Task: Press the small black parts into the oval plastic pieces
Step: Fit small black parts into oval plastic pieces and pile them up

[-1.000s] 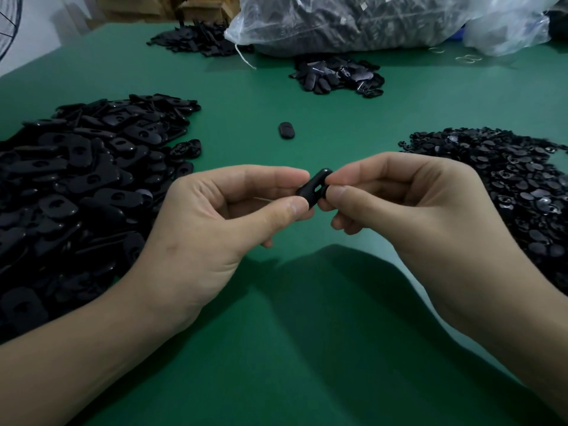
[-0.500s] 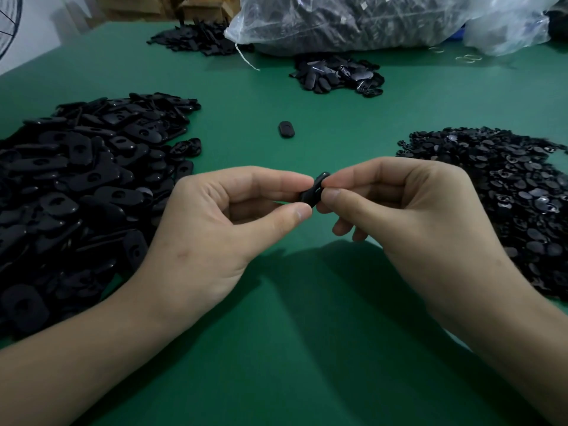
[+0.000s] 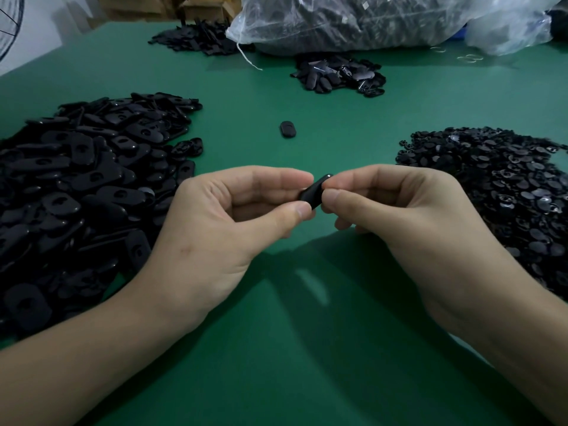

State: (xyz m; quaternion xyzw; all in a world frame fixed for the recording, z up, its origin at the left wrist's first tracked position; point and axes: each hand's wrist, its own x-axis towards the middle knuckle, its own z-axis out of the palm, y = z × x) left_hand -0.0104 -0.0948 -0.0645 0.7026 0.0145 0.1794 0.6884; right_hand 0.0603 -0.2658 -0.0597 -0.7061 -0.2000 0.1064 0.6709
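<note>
Fingers (image 3: 289,179) pinch the oval piece (image 3: 312,193), long axis rising rightward.

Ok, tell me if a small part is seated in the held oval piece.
Cannot tell: left hand and right hand pinch the oval piece; no insert shows.
</note>
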